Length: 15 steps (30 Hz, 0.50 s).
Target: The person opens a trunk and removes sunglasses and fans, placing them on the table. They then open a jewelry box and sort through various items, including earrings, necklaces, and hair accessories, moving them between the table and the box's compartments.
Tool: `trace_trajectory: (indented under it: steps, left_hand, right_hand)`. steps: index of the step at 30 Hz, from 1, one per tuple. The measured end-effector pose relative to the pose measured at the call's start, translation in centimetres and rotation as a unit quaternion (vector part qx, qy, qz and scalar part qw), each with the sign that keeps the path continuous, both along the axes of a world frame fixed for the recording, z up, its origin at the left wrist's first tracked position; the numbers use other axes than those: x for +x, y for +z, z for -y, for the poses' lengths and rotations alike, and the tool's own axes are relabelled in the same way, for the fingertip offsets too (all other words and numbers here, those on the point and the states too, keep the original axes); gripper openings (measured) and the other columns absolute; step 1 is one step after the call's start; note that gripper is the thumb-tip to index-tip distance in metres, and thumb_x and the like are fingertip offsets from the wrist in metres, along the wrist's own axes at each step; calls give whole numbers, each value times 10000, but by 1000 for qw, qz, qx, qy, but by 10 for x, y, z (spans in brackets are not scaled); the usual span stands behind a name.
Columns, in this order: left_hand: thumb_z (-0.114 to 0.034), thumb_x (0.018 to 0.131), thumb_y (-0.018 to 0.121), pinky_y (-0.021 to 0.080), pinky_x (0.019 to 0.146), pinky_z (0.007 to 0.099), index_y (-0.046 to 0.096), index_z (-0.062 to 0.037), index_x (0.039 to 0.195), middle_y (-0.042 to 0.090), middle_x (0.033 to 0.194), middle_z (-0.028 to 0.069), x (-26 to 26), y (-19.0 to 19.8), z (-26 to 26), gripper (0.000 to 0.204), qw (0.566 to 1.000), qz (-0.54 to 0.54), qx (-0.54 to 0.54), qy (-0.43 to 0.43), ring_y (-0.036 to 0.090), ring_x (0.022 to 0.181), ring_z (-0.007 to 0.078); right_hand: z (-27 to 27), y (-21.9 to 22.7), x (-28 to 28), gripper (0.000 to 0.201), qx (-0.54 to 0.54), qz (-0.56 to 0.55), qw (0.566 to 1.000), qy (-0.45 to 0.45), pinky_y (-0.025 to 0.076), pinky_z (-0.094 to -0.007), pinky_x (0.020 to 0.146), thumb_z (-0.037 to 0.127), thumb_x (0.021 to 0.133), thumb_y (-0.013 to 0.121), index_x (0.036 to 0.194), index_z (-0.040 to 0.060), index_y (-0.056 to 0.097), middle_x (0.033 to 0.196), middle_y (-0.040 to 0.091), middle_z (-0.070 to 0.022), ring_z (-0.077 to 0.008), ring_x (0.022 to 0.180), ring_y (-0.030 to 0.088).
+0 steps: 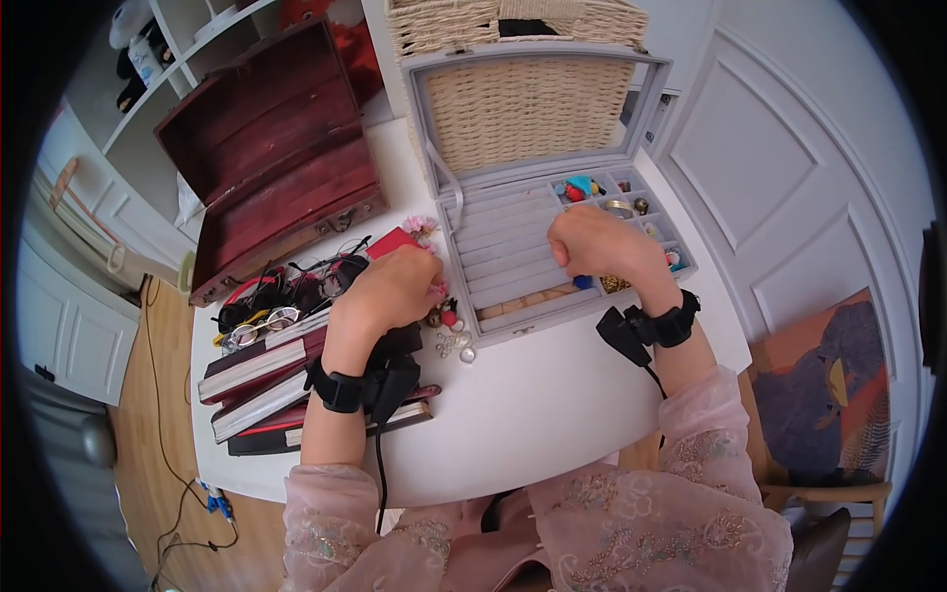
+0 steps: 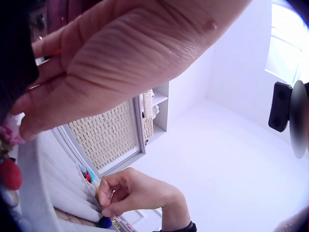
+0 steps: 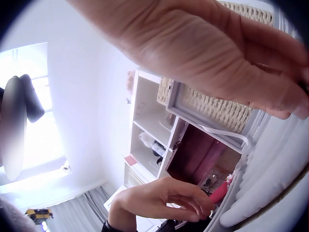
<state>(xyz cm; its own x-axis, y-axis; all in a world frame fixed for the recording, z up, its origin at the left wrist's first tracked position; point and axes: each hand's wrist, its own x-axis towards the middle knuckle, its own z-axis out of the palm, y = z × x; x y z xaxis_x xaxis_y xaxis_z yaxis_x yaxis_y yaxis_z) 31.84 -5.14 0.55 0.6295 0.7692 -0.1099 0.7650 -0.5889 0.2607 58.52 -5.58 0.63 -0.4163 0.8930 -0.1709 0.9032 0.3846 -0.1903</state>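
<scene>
My left hand (image 1: 390, 286), fingers bent downward, is at the left side of a grey jewelry box (image 1: 508, 333). A pink flower trinket (image 2: 10, 131) lies right by its thumb in the left wrist view, with a red bead-like piece (image 2: 10, 174) below. Over the padded ring rolls (image 1: 503, 247) hovers my right hand (image 1: 604, 242), its fingers curled and thumb drawn toward the index finger. I cannot tell whether its fingertips pinch something small. A blue pompom (image 1: 582, 282) sits just below them. The small compartments on the right hold trinkets, including a gold bangle (image 1: 619, 207).
An open dark red wooden case (image 1: 286, 197) stands at the back left. Tangled glasses (image 1: 281, 318) and stacked books (image 1: 258, 370) lie before it. Clear trinkets (image 1: 459, 345) and a red box (image 1: 393, 242) are beside the jewelry box. A woven basket (image 1: 612, 25) stands behind the raised lid.
</scene>
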Motion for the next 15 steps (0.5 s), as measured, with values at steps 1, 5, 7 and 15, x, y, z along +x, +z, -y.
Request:
trace_trajectory:
  steps: [1,5,7,15]
  left_hand:
    - [-102,743,626,489,719,379,640,0,879,648,817,166,0,1,0,170,1000,1,2,-2,625,807,322]
    - [-119,766,621,481,743,435,631,20,815,615,814,229,2,4,1,148,1000,25,-16,-2,596,846,388]
    - [-120,769,614,485,728,433,632,22,797,618,806,224,3,6,1,146,1000,0,-24,-8,601,830,383]
    - [-146,774,620,467,708,420,640,6,831,620,765,199,1,0,-1,164,1000,-2,8,-9,597,796,362]
  right_hand:
    - [1,2,-1,127,11,-14,1000,10,473,-345,683,-24,581,679,667,8,591,687,626,-102,-274,748,615]
    - [6,12,-9,88,40,-104,993,44,480,-310,625,-18,642,653,706,-3,595,667,631,-98,-239,656,628]
    - [8,18,-16,82,24,-144,987,68,483,-291,604,-9,663,657,720,-5,599,674,640,-92,-211,633,631]
    - [24,11,-56,66,-97,-336,920,178,490,-301,583,27,706,658,752,-3,621,674,651,-102,-195,611,639]
